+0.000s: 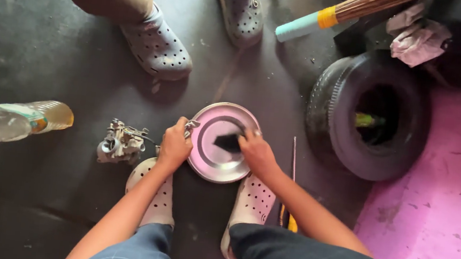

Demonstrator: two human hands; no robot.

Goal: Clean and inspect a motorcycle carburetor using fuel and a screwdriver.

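Note:
A round metal dish (212, 162) lies on the dark floor between my two white perforated clogs. My left hand (174, 145) grips the dish's left rim, with a small metal part (191, 124) at its fingertips. My right hand (257, 151) holds a small dark piece, perhaps a cloth or brush (228, 142), pressed inside the dish. A metal carburettor (121, 143) sits on the floor just left of my left hand.
A black tyre (374, 114) lies at the right beside a pink floor patch (448, 195). A plastic bottle of yellowish liquid (9, 120) lies at the left. Another person's grey clogs (156, 46) stand ahead. A broom (336, 14), a crumpled rag (417, 35) and a thin screwdriver (292, 171) are nearby.

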